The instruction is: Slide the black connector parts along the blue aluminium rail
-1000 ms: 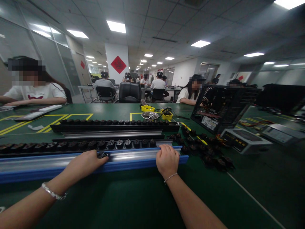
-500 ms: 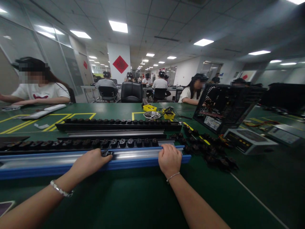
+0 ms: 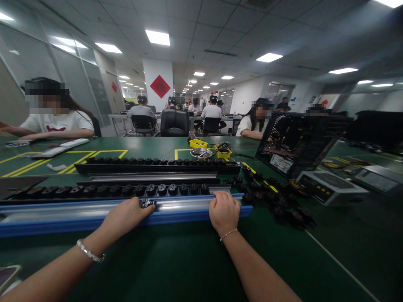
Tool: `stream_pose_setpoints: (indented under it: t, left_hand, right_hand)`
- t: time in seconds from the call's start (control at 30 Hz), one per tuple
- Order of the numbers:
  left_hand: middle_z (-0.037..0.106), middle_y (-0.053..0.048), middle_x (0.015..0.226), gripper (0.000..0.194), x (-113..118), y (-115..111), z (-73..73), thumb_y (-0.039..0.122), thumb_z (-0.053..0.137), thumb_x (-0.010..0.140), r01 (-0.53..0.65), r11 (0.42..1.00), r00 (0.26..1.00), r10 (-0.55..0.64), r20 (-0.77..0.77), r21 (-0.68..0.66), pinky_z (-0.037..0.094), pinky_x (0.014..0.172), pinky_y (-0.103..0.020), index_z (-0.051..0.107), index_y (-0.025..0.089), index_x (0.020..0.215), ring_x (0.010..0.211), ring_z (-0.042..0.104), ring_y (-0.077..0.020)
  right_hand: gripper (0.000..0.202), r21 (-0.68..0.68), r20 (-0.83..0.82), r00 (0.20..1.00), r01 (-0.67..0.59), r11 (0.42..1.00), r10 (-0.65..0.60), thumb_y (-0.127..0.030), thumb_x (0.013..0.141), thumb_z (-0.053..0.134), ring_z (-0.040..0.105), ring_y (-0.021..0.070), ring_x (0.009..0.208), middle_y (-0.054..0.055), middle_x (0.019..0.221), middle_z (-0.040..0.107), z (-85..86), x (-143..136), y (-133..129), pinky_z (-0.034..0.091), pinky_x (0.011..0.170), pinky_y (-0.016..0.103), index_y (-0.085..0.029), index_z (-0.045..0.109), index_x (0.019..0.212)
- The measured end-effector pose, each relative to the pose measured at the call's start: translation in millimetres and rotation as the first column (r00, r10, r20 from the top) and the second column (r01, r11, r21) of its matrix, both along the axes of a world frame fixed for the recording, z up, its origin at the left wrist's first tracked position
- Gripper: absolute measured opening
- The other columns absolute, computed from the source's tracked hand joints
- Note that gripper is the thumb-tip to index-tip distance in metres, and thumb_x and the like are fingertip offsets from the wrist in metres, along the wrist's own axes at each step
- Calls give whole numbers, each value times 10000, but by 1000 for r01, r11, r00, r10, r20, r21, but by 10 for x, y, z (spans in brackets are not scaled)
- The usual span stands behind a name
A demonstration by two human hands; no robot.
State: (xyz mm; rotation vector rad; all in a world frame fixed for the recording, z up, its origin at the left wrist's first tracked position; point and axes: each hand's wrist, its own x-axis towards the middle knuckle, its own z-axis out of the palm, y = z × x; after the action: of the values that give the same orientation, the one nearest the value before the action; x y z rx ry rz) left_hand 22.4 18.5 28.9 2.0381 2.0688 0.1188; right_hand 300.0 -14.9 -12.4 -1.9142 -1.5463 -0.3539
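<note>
A long blue-edged metal channel point(image 3: 185, 205) lies across the front of the green table. My left hand point(image 3: 127, 214) is closed on a small black part point(image 3: 147, 203) inside the channel, its thumb along the near side. Fingers mostly cover this part, so its exact kind is hard to see. My right hand point(image 3: 224, 213) wraps over the channel near its right end, fingers curled over the far edge. Directly behind stands a row of black round socket-like modules point(image 3: 162, 189) in a black rail.
Farther back lies another black rail point(image 3: 157, 167) with modules. Loose black modules point(image 3: 277, 201) are piled to the right, near a power supply point(image 3: 332, 186) and an open computer case point(image 3: 302, 144). Yellow bins point(image 3: 198, 144) and a metal dish point(image 3: 201, 153) stand behind. Co-workers sit across the table.
My left hand has slid a little to the right along the channel, with the small black part moving along. My right hand stays in place on the channel.
</note>
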Motion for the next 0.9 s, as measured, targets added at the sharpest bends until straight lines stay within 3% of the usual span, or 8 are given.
stream_pose_setpoints:
  t: [0.37, 0.9]
  left_hand:
    - [669, -163, 870, 623, 143, -83, 36, 684, 354, 707, -13, 1000, 1000, 12, 18, 11, 429, 607, -358, 594, 130, 863, 781, 625, -299]
    - [674, -142, 804, 573, 229, -191, -92, 657, 288, 775, 34, 984, 998, -24, -55, 175, 434, 665, -378, 561, 155, 818, 711, 635, -286]
  right_hand:
    - [255, -4, -3, 1000, -8, 1000, 8, -205, 817, 425, 506, 223, 1046, 76, 1017, 659, -5, 4, -4, 265, 861, 351, -184, 633, 962]
    - [255, -1, 2, 1000, -1, 1000, 1, -206, 817, 425, 509, 211, 1028, 68, 1023, 655, 1, -6, -5, 268, 868, 344, -192, 632, 965]
